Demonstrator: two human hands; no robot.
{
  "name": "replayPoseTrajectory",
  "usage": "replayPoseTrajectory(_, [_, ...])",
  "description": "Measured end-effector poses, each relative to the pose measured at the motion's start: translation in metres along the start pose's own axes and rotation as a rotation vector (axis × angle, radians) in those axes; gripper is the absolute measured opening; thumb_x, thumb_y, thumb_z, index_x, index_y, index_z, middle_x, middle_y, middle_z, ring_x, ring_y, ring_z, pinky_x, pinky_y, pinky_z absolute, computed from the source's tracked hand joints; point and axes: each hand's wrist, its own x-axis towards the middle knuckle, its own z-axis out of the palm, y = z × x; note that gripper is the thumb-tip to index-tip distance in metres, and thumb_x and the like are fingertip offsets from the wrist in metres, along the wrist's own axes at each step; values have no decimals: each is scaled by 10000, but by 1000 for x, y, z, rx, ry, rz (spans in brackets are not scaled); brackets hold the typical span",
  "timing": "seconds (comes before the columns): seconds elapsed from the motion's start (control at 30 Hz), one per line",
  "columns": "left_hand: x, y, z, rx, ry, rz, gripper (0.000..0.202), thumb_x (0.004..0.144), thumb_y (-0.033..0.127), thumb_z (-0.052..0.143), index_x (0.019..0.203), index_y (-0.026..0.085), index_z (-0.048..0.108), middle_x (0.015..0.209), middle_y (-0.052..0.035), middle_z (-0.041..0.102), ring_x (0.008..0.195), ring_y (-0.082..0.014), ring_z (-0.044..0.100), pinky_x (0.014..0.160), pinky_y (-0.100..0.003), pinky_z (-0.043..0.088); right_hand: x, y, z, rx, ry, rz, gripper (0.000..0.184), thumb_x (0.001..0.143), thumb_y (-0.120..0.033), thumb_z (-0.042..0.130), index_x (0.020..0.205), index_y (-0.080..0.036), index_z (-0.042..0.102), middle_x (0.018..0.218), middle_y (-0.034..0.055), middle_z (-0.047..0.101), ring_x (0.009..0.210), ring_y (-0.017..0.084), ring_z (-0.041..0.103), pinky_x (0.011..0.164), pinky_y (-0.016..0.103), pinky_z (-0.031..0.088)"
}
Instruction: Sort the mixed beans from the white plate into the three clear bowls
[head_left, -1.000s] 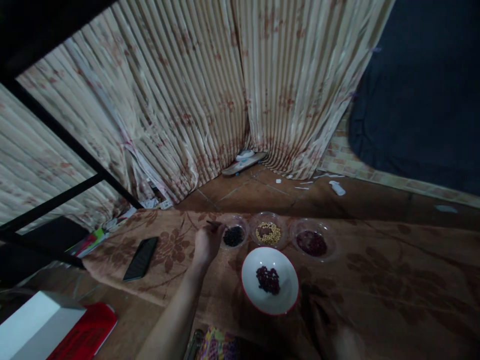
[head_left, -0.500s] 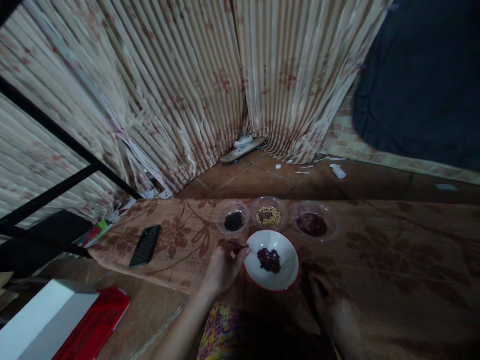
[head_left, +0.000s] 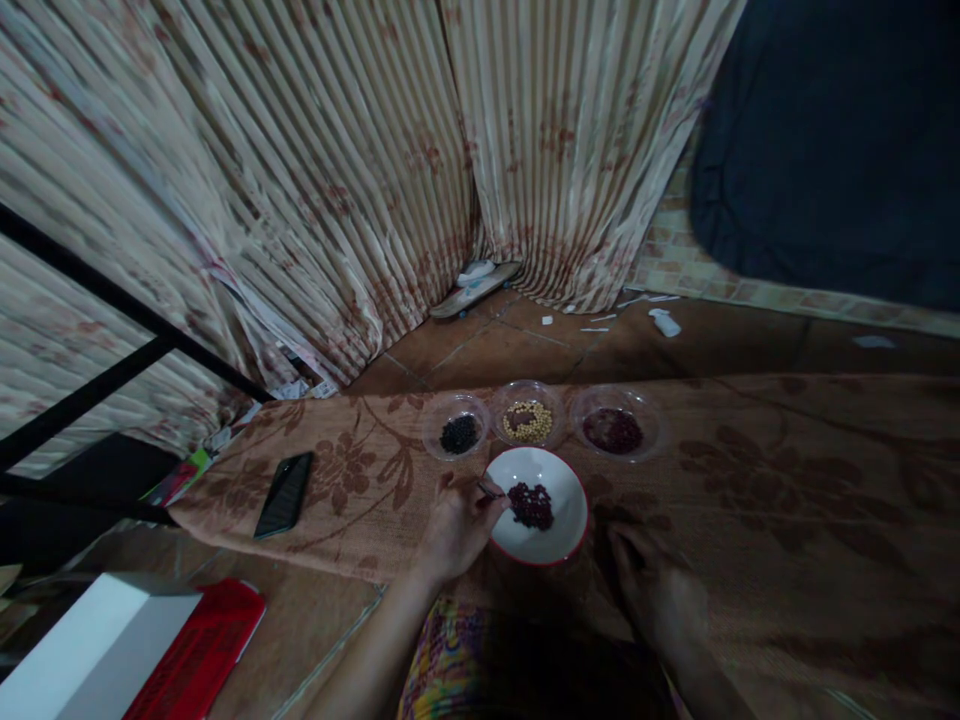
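Slim metal tweezers [head_left: 491,490] are pinched in my left hand [head_left: 457,525], with their tips over the left side of a white bowl [head_left: 566,535] with a red rim. Dark red beans [head_left: 531,507] lie heaped inside the bowl. To its right, my right hand [head_left: 656,585] rests low over the cloth in shadow, its fingers loosely apart and nothing visible in them. Behind the bowl stand three clear plastic bowls: one with black beans [head_left: 458,434], one with yellow soybeans [head_left: 527,422] and a few darker bits, and one with dark red beans [head_left: 613,430].
A brown flowered cloth [head_left: 757,500] covers the low table. On its left lies a black phone [head_left: 283,495]. A white and red box [head_left: 195,640] sits on the floor at lower left, near a black metal frame [head_left: 90,400]. Striped curtains [head_left: 360,180] hang behind.
My left hand has shifted slightly at the bowl's left edge, and the tweezers show less from the fingers. The whole view has tilted a little. My right hand stays beside the bowl.
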Motion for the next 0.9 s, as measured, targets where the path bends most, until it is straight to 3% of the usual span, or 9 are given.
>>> replayPoseTrajectory(0.17, [1, -3, 2, 1, -37, -19, 115, 859, 270, 633, 837, 252, 744, 844, -8, 774, 747, -165, 699, 971, -354, 463, 0, 0, 1, 20, -17, -2, 363, 975, -436, 403, 976, -220, 695, 992, 47, 724, 816, 195, 680, 712, 294, 495])
replayPoseTrajectory(0.4, [0, -8, 6, 17, -36, -31, 130, 882, 309, 617, 832, 249, 721, 895, -2, 779, 823, -182, 708, 1131, -465, 259, 0, 0, 0, 51, -9, 18, 356, 968, -442, 419, 959, -225, 702, 983, 44, 729, 812, 193, 681, 736, 295, 498])
replayPoseTrajectory(0.73, [1, -11, 5, 38, -53, -33, 133, 892, 315, 612, 855, 240, 716, 867, -13, 763, 836, -180, 692, 1129, -459, 253, 0, -1, -1, 37, -23, 18, 347, 966, -428, 426, 979, -220, 704, 1016, 58, 726, 832, 190, 679, 740, 292, 494])
replayPoseTrajectory(0.9, [3, -10, 2, 74, -69, -10, 149, 900, 315, 598, 861, 239, 721, 830, -10, 750, 806, -182, 686, 1086, -454, 318, 0, 0, -2, 50, -44, 19, 332, 963, -401, 431, 984, -215, 705, 1023, 66, 724, 839, 191, 678, 752, 296, 498])
